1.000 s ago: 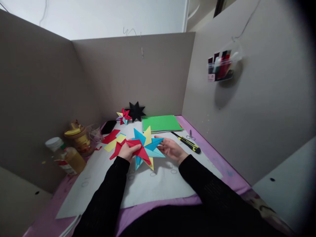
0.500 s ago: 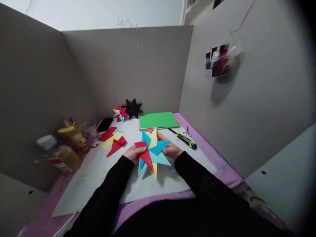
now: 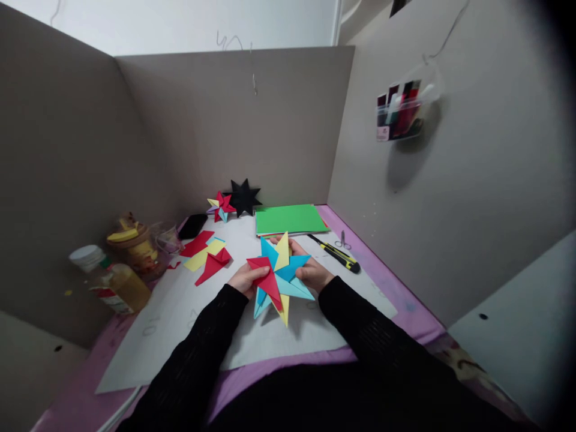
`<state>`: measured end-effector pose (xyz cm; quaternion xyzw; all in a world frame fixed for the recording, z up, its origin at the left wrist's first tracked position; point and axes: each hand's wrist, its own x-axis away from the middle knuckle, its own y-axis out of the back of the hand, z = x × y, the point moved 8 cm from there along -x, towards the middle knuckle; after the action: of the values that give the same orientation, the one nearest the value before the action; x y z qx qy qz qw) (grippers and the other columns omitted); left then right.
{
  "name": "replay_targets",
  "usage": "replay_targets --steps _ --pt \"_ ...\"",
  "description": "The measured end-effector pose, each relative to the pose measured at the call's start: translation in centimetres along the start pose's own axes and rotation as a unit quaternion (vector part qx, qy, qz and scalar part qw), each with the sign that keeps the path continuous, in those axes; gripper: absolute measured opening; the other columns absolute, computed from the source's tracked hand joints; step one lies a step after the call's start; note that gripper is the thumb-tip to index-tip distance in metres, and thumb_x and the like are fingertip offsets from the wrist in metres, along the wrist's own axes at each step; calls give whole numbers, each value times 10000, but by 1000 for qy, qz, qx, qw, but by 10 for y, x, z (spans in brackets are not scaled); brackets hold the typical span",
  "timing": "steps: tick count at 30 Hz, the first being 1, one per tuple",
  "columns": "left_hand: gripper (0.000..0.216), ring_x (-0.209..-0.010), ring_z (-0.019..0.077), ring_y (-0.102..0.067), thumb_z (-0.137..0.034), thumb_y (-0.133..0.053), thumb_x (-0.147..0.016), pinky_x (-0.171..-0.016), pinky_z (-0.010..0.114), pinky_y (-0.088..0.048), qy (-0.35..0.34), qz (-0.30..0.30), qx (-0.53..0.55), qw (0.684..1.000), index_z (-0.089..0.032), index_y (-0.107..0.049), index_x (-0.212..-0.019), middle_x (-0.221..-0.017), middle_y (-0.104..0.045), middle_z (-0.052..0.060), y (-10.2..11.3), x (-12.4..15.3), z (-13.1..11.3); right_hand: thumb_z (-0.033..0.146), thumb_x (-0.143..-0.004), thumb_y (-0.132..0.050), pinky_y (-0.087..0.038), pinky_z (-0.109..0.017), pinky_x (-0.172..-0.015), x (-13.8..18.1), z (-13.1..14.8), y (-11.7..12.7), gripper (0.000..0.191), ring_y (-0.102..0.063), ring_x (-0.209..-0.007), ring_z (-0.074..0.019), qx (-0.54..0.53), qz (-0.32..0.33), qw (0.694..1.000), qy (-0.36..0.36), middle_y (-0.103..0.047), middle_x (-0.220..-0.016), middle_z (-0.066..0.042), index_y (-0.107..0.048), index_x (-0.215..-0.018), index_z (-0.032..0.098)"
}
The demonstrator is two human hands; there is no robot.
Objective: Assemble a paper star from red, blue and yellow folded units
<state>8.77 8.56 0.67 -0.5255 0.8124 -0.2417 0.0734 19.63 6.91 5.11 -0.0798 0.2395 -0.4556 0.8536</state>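
A folded paper star (image 3: 279,277) in red, blue and yellow is held up just above the white sheet (image 3: 252,336). My left hand (image 3: 245,279) grips its red point on the left side. My right hand (image 3: 310,270) holds its blue points on the right, fingers partly behind the paper. Both sleeves are black. A folded red paper piece (image 3: 213,264) lies on the sheet to the left, apart from my hands, next to flat red and yellow paper scraps (image 3: 202,249).
A small multicolour star (image 3: 220,207) and a black star (image 3: 244,197) stand at the back wall. Green paper stack (image 3: 290,219), a yellow-black utility knife (image 3: 336,254) and small scissors (image 3: 342,241) lie right. Glue bottle (image 3: 117,287) and jars (image 3: 135,249) stand left. Cardboard walls enclose the desk.
My right hand has closed onto the star, which now sits between both hands and nearer to me. The folded red piece has stayed on the sheet to the left.
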Motion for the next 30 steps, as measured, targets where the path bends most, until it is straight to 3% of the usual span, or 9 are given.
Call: replay_targets --steps 5,10,18,24,30 --pt "403 -687 182 -651 -240 -829 -517 -720 323 -510 -140 -102 -33 984 -119 -621 -841 -769 -697 58 21 2 -32 490 -554 -793 -433 -415 -933 -4 -5 11 891 -544 -1131 -274 10 -41 999 -16 -569 -1246 -94 -416 -1324 246" --pt "519 -657 149 -626 -226 -832 -493 -679 280 -487 -261 -205 -124 935 -161 -543 -919 -735 -660 -10 42 17 -62 393 -608 -789 -399 -443 -974 -9 -19 17 574 -604 -1039 -264 90 -32 994 -56 -667 -1085 -105 -633 -1106 154" --pt "550 -682 168 -633 -236 -818 -511 -657 273 -491 -264 -214 -228 912 -167 -520 -969 -746 -656 5 27 21 -61 274 -588 -796 -418 -456 -970 -10 -22 26 522 -631 -985 -241 106 -117 987 -26 -676 -1088 -75 -648 -1080 184" --pt "486 -697 166 -631 -247 -815 -522 -677 282 -491 -263 -225 -241 907 -150 -544 -913 -750 -657 6 34 17 -58 291 -604 -783 -429 -441 -943 -11 -27 26 467 -636 -939 -238 107 -109 988 -38 -693 -1013 -72 -656 -1033 161" --pt "397 -624 165 -617 -280 -834 -484 -641 302 -496 -185 -221 -75 955 -115 -594 -755 -690 -664 35 54 7 -49 436 -710 -702 -497 -313 -747 -4 -22 33 318 -618 -786 -149 9 -155 985 -76 -666 -880 -1 -594 -934 237"
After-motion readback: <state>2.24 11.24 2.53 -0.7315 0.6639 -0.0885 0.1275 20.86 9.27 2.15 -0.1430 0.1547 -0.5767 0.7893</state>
